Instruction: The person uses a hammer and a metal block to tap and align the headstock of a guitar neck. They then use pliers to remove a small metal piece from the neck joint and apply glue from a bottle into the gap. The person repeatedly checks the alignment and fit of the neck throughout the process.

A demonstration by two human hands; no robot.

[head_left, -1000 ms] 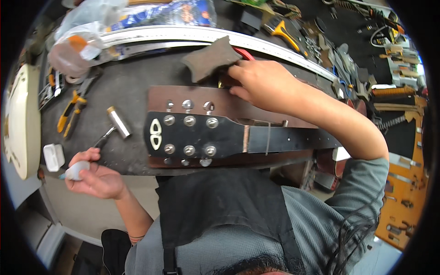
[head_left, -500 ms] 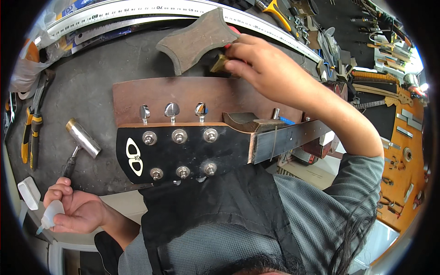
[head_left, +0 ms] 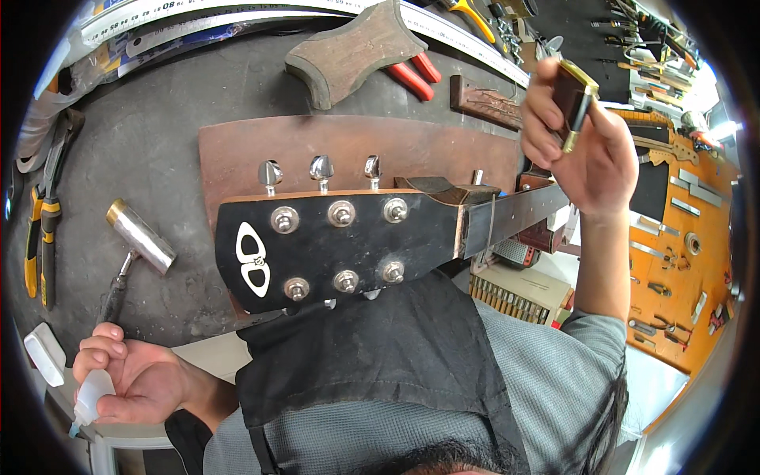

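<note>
My left hand (head_left: 138, 380), low at the left, is closed around a small translucent squeeze bottle (head_left: 96, 390) whose narrow tip points down. My right hand (head_left: 590, 170) is raised at the right, gripping a small dark block with brass-coloured edges (head_left: 571, 96); its exact kind is unclear. Between the hands lies a guitar's black headstock (head_left: 317, 245), with metal tuning posts and an inlaid white emblem. Its neck (head_left: 526, 212) runs off to the right, propped on a dark wooden neck rest (head_left: 451, 192). Neither hand touches the guitar.
A brown sheet (head_left: 356, 142) lies under the headstock. Behind it are a curved wooden block (head_left: 356, 51), red-handled pliers (head_left: 412, 79) and a slotted wooden piece (head_left: 484, 103). A metal hammer (head_left: 142, 237) and yellow-handled pliers (head_left: 49, 237) lie left. A long ruler (head_left: 237, 9) spans the back.
My right hand has moved right and up from beside the curved block, lifting the brass-edged block with it. The view has shifted slightly. My left hand still holds the bottle.
</note>
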